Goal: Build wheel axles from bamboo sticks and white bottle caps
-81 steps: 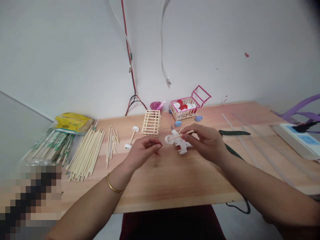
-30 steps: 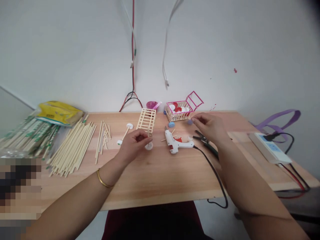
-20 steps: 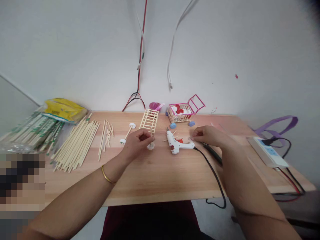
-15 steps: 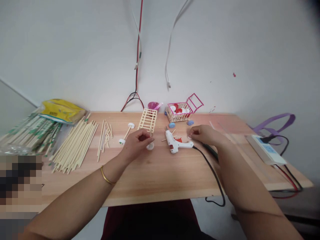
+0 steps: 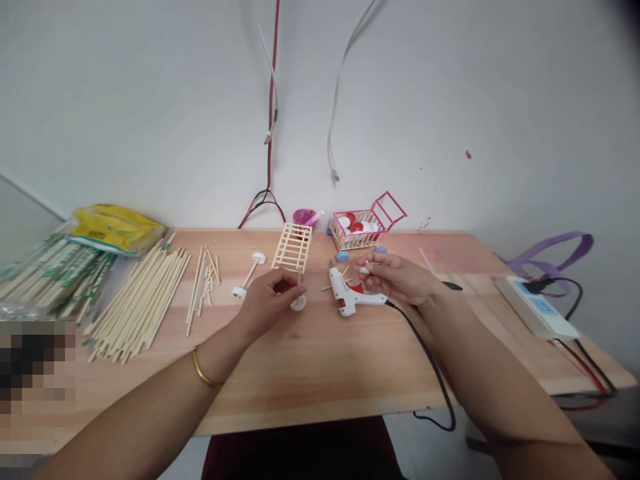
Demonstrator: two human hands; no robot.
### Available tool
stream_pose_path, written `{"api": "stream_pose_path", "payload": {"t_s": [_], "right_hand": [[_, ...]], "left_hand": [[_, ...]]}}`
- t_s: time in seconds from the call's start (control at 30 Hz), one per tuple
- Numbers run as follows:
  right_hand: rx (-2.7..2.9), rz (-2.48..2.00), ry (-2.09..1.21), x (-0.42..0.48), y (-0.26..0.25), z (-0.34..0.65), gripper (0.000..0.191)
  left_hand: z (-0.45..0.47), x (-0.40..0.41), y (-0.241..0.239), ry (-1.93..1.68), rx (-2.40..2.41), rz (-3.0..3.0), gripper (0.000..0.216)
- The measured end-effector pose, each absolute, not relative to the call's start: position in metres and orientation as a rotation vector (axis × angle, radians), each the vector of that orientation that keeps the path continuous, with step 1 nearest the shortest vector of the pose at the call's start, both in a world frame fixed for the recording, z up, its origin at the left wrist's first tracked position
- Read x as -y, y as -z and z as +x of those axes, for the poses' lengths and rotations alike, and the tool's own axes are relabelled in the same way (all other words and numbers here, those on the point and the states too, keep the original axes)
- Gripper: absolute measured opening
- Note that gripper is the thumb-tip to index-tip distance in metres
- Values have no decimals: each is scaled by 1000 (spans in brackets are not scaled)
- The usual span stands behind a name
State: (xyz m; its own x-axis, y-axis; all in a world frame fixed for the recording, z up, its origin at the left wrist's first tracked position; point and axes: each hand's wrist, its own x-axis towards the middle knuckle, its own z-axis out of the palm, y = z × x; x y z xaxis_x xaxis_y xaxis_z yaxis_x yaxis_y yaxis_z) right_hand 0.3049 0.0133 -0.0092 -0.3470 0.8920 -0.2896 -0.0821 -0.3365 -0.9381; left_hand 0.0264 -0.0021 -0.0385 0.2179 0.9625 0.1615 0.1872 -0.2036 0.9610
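Observation:
My left hand (image 5: 270,299) is closed in a pinch on a short wooden stick that stands on a white bottle cap (image 5: 299,304) on the wooden table (image 5: 320,353). My right hand (image 5: 395,277) hovers just right of the white glue gun (image 5: 350,297), with its fingers pinched on a small white cap. The glue gun lies on the table between my two hands, and its black cord (image 5: 425,360) runs off the front edge.
A wooden ladder frame (image 5: 291,247), a stick with two white caps (image 5: 249,275), loose sticks (image 5: 145,293) and packed chopsticks (image 5: 45,277) lie at the left. A pink cart with caps (image 5: 363,227) stands at the back. A power strip (image 5: 537,307) sits at the right.
My right hand reached to the caps by the pink cart, then came back toward the glue gun with a small cap. My left hand stayed pinched on the stick and cap.

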Motion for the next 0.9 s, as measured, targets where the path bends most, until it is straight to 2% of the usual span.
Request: {"api": "stream_pose_path", "payload": {"t_s": [0.17, 0.6, 0.9], "right_hand": [[1146, -1110, -1792, -8, 10, 294, 22], [1412, -1225, -1396, -4, 10, 287, 24], [1438, -1243, -1329, -2, 9, 283, 34]], "left_hand": [[26, 2, 39, -1058, -1139, 1593, 20], [25, 2, 39, -1064, -1137, 1593, 21], [26, 2, 37, -1044, -1169, 1625, 19]]}}
